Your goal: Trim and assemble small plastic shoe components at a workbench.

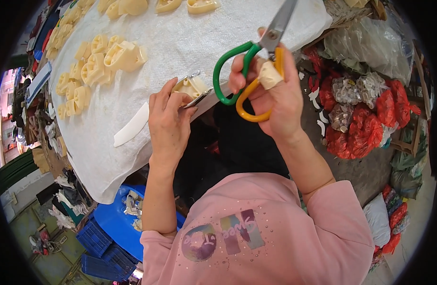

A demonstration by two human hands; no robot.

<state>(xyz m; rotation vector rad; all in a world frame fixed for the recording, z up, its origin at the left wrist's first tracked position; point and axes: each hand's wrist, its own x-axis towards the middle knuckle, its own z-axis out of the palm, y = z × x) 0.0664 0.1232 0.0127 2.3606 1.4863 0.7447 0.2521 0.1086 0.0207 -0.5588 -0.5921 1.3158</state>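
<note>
While left hand (pixel 170 111) pinches cream piece (pixel 194 87), right hand (pixel 278 92) holds scissors (pixel 271 38), to the piece's right.

Scissor blades (pixel 281 21) smooth metal; handles (pixel 249 54) glossy plastic; white covering (pixel 175 47) matt, rough, cloth-like

Bright, soft daylight spreads over the tabletop (pixel 166 42), leaving deep shadow beneath its near edge. Beyond its left edge, an opening (pixel 7 107) washes out toward white. The scissors (pixel 271 36) look sharp, their blade glinting dully. Fisheye distortion bends outer lines; black darkens the rim.
</note>
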